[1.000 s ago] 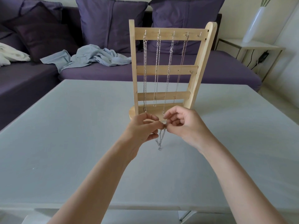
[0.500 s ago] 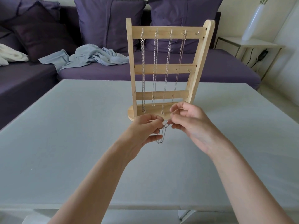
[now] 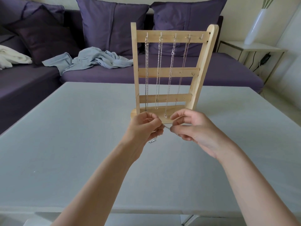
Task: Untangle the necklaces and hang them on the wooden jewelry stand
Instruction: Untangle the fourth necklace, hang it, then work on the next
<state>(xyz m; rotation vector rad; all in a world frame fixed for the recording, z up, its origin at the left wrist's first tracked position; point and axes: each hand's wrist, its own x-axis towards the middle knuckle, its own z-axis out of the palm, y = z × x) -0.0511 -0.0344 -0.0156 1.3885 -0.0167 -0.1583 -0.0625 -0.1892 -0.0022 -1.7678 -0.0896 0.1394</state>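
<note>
The left hand (image 3: 143,128) and right hand (image 3: 193,128) each pinch one silver necklace (image 3: 153,141) between them, just in front of the wooden jewelry stand (image 3: 169,72). The stand is upright on the grey table (image 3: 65,144). Four chains (image 3: 158,75) hang from its top hooks.

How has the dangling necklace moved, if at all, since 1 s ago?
Yes. The necklace has risen and shifted left: its dangling end hung well below the stand base, and is now nearer it, under the left hand.
</note>
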